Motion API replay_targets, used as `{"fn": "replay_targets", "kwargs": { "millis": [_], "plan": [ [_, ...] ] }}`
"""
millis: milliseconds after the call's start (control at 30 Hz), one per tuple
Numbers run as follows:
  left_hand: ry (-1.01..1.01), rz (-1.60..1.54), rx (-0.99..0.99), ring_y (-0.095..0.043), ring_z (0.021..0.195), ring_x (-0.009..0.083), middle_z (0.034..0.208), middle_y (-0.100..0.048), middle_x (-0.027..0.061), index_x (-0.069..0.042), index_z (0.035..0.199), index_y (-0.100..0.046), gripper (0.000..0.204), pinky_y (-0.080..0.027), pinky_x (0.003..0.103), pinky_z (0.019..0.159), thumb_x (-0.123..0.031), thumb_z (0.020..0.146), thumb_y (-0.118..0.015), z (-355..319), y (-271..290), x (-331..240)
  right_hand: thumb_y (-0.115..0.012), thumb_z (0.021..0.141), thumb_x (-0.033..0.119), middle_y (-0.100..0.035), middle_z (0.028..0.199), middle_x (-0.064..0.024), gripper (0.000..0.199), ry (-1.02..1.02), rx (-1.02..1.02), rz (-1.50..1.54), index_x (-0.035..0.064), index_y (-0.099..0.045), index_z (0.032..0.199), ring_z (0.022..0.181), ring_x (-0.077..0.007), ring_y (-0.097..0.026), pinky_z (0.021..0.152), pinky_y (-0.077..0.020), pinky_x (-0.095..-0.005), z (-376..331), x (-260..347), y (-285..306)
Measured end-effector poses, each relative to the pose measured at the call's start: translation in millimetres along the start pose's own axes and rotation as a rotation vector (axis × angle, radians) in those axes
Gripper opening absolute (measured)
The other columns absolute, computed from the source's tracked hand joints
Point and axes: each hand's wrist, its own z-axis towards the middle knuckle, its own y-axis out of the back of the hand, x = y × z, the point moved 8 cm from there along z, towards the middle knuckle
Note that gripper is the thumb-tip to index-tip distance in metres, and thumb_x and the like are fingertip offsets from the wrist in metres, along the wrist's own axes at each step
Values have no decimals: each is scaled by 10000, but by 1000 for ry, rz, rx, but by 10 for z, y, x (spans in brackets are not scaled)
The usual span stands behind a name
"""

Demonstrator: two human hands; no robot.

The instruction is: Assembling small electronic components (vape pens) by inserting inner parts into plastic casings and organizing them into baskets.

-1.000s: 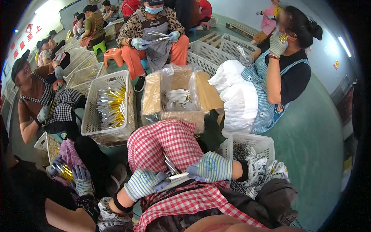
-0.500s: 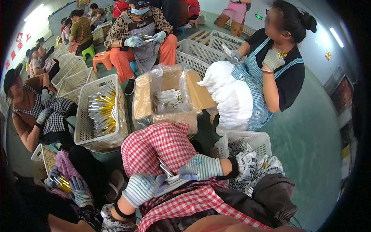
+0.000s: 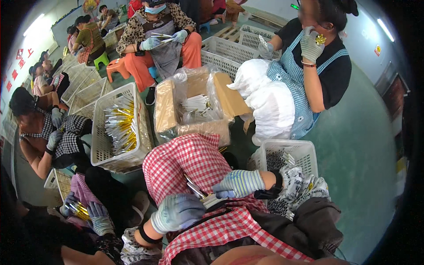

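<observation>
A small bundle of white pen-like sticks point(image 3: 213, 201) lies across my lap between my hands. My right hand point(image 3: 238, 183), in a striped knit glove, comes from the right with its fingers closed over the bundle's right end. At the other end is my left hand point(image 3: 179, 213), gloved alike, its fingers curled and partly hidden against the sticks. A few loose silver-and-white sticks point(image 3: 194, 187) rest just beyond, on my red checked apron point(image 3: 185, 154).
Ahead stands an open, plastic-lined carton point(image 3: 165, 106) of white sticks. Left of it, a white basket point(image 3: 119, 163) holds silver and gold sticks. By my right arm is a basket point(image 3: 304, 152) of small dark parts and sticks. Co-workers sit close around, one at lower left.
My left hand has turned and shifted slightly right, covering more of the bundle's left end. My right hand has moved slightly up and right. The whole view has shifted a little.
</observation>
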Motion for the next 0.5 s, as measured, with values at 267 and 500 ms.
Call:
{"fn": "replay_targets", "kwargs": {
  "millis": [267, 500],
  "plan": [
    [22, 93, 102, -650, 939, 250, 1048, -670, 45, -130, 1029, -684, 284, -527, 371, 773, -256, 775, -689, 205, -202, 80, -597, 854, 234, -658, 817, -193, 230, -5, -194, -12, 56, -650, 990, 774, -379, -642, 686, -512, -449, 9, 85, -9],
    [149, 138, -239, -663, 839, 353, 896, -653, 165, 2, 955, -608, 485, -541, 486, 759, -475, 936, -521, 195, -14, 232, -637, 768, 127, -642, 965, -134, 251, 8, -655, -364, 34, -612, 999, 920, -350, -627, 808, -501, -442, -1064, -377, 253]
  ]
}}
